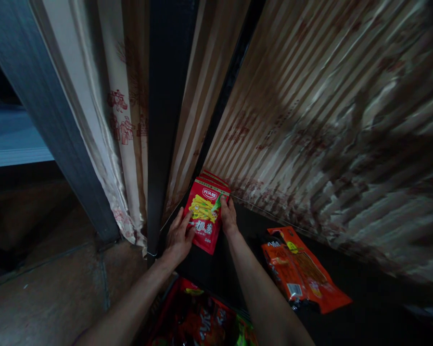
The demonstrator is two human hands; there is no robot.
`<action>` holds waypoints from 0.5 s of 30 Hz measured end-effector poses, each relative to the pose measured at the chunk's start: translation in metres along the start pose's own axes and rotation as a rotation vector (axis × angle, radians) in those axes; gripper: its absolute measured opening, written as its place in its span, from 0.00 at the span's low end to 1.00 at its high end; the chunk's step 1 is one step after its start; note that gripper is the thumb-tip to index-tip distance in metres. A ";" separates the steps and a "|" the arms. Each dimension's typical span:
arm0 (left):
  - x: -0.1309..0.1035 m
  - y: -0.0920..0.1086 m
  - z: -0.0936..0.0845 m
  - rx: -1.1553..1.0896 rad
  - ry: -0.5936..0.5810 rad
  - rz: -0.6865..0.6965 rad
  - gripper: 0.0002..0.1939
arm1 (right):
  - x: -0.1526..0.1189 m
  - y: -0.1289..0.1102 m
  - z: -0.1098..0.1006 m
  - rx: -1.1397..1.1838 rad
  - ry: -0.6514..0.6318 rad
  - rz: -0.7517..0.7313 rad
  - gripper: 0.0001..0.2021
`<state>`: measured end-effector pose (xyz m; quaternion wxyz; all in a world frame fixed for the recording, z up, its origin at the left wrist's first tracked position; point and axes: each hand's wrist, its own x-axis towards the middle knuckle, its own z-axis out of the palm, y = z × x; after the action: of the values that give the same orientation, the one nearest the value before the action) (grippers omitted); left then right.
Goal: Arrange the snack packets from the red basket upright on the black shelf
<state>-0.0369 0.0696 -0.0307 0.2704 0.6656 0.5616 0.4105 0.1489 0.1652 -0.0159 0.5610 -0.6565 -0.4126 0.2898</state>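
A: ok so from the head view, where's the red packet (203, 218)?

B: Between the two hands, over the dark surface (216, 269), tight by the dark post (168, 96). It's front side up, yellow sticks and white writing on it, and a couple more red edges (216, 177) peek out past its top.

A: Is it actually being held?

B: Right hand (229, 216), yep, it's got the packet by its right edge, thumb on the front. Left hand (179, 238) has its fingers laid over the left side, kinda spread. Can't tell if that one's gripping or only touching, the thumb is hard to make out.

A: And the orange stuff?

B: Two packs lying on the dark surface, over past the right forearm. The smaller orange pack (283, 266) has a barcode and overlaps the larger orange pack (312, 271), which has a yellow label. Neither hand is touching them.

A: What's down at the bottom?

B: A container (171, 288) full of shiny packets (205, 319), mostly red and orange, plus a bright green one (243, 331). Pretty dim there, so I can't read much.

A: Background?

B: Striped curtain (292, 120) with reddish figures, all creased on the right. Tiled floor (57, 283) on the left, next to a blue-grey post (57, 110).
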 end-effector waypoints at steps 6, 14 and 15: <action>0.001 0.003 -0.001 -0.004 0.002 -0.027 0.27 | -0.004 -0.006 0.004 -0.023 -0.007 0.011 0.31; 0.003 0.004 -0.004 -0.001 0.005 -0.055 0.28 | -0.006 -0.003 0.008 -0.036 0.009 -0.005 0.27; 0.003 0.005 -0.004 -0.001 0.003 -0.057 0.28 | -0.005 0.000 0.008 -0.056 0.015 -0.040 0.26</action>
<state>-0.0379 0.0707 -0.0235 0.2813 0.6487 0.5805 0.4038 0.1392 0.1647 -0.0177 0.5511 -0.6659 -0.4293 0.2618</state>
